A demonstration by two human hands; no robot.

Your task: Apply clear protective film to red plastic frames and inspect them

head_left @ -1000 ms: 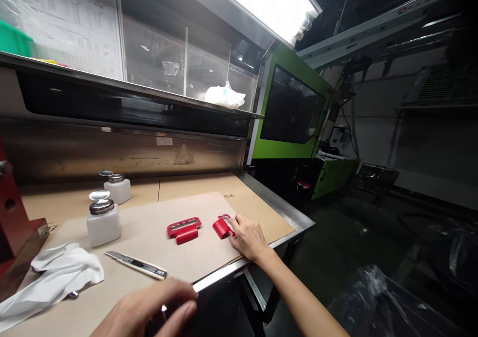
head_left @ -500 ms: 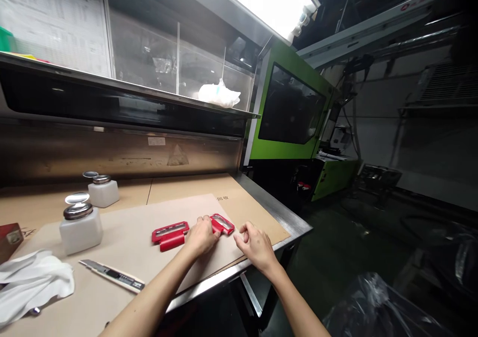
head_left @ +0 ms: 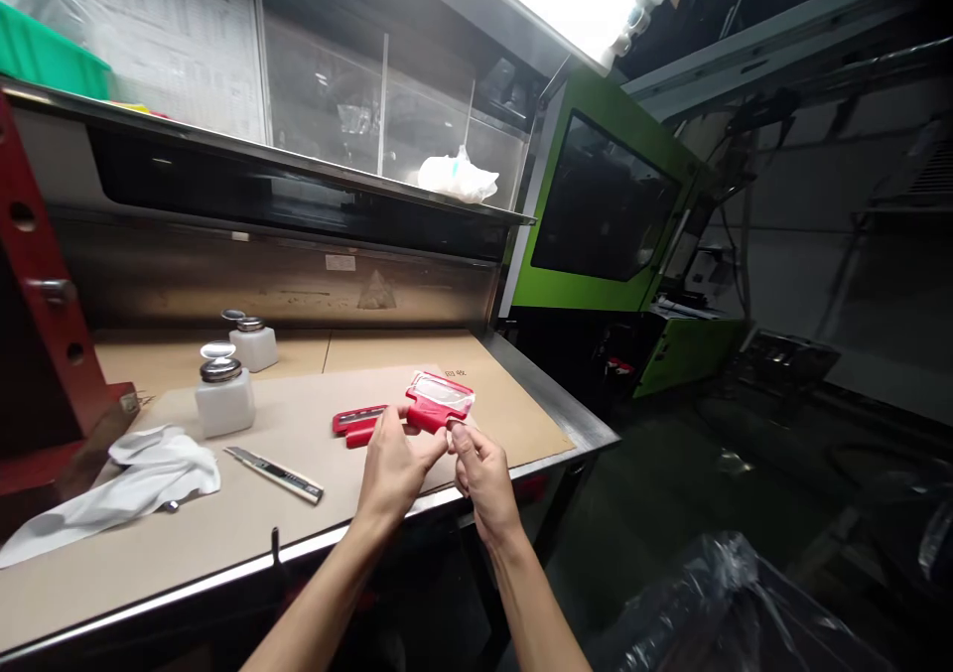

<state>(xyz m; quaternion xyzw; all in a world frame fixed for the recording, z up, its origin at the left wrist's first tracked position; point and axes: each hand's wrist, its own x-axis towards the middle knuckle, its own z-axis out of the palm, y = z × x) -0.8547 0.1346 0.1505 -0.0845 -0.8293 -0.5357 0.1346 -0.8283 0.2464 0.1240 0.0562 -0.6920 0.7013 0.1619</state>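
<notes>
Since the earlier frame, the red plastic part [head_left: 439, 401] has been lifted off the cardboard-covered bench [head_left: 245, 513]. At centre frame, the left hand [head_left: 392, 466] and right hand [head_left: 480, 473] pinch it together. A second red part [head_left: 357, 424] lies just behind.

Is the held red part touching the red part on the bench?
Apart. The head view shows the held red part lifted in both hands, above the second red part.

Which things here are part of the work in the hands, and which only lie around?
In hand: red part, held by left hand and right hand; second red part.
Lying about: knife, white cloth, two white bottles.
</notes>
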